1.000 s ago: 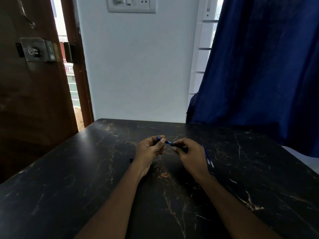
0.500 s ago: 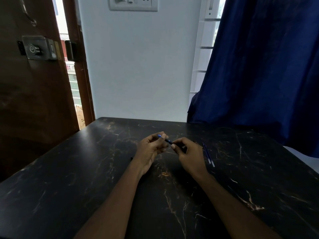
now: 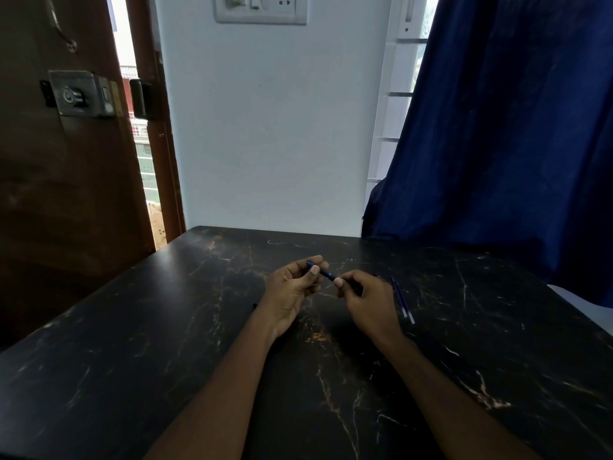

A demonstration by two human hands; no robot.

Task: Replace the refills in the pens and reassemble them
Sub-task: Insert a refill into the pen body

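Above the dark surface (image 3: 199, 343), the left hand (image 3: 292, 290) and right hand (image 3: 368, 300) are both pinching one blue pen (image 3: 323, 272) with closed fingers, apparently mid-assembly. Two refills (image 3: 402, 300) are lying just beside the right hand, so work seems unfinished.

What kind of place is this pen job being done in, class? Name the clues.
Probably a room in a home. Clues: a wooden door with a metal lock, standing ajar; a wall switchboard; a blue curtain over a window. Both hands work a blue pen over a dark marble-look table.
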